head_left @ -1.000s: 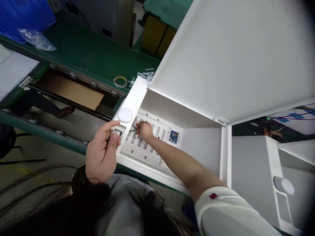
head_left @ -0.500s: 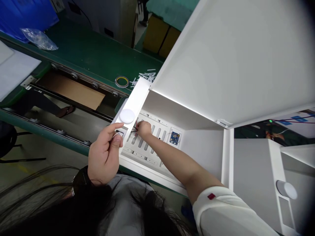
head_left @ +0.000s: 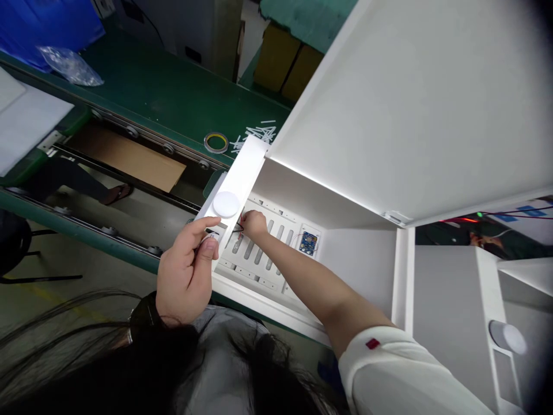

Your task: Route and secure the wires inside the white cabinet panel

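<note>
A white box-shaped cabinet [head_left: 242, 167] lies with its lid [head_left: 415, 104] raised. On its narrow left panel are a round white disc [head_left: 226, 204] and a rectangular cutout. My left hand [head_left: 185, 274] is at that cutout, thumb and forefinger closed on a small white part [head_left: 211, 234] with a dark edge; its exact kind is unclear. Reaching inside the cabinet, my right hand [head_left: 254, 223] has its fingers closed behind the same panel, at thin dark and red wires [head_left: 238, 227]. The fingertips are mostly hidden. A blue circuit board [head_left: 308, 243] sits on the slotted floor, right of that hand.
The cabinet rests across a conveyor with a roller rail [head_left: 129, 131]. Beyond lie a tape roll [head_left: 216, 143], white strips [head_left: 254, 134], a clear plastic bag [head_left: 71, 66] and a blue bin [head_left: 43, 29]. A second cabinet [head_left: 453, 300] stands at right, with a person's hand [head_left: 488, 242] behind it.
The view has shifted slightly, so the scene sits a little further right. Both my hands keep nearly the same places and grips. A red light now shows at the far right.
</note>
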Demonstrator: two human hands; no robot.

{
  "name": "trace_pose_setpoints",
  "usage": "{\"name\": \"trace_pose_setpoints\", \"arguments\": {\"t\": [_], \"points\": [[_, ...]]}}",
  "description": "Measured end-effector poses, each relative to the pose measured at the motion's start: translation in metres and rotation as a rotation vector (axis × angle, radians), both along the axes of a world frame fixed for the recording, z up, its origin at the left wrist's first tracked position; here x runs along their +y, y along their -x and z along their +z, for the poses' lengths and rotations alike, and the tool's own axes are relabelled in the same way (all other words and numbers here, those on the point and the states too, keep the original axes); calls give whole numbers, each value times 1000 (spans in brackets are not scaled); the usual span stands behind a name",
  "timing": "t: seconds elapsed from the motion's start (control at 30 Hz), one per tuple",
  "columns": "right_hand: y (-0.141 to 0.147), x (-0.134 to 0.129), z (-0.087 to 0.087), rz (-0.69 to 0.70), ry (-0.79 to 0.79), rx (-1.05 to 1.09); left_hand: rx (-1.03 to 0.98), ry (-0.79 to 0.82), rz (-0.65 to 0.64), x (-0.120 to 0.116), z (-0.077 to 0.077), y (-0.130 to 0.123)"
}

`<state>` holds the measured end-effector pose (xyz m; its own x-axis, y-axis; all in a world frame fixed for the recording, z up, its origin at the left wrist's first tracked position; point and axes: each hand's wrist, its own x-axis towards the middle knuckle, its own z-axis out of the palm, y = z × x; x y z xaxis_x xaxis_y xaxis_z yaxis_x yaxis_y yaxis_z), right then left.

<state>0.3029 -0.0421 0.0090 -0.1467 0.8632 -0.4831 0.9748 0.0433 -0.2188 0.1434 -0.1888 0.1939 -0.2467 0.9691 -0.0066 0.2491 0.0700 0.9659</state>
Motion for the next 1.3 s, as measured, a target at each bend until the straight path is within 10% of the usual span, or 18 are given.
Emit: {"name": "trace_pose_setpoints", "arguments": {"t": [1.3], "points": [[-16,-17,-8,111,-190,107,2,-4,28,0,-2,0]]}}
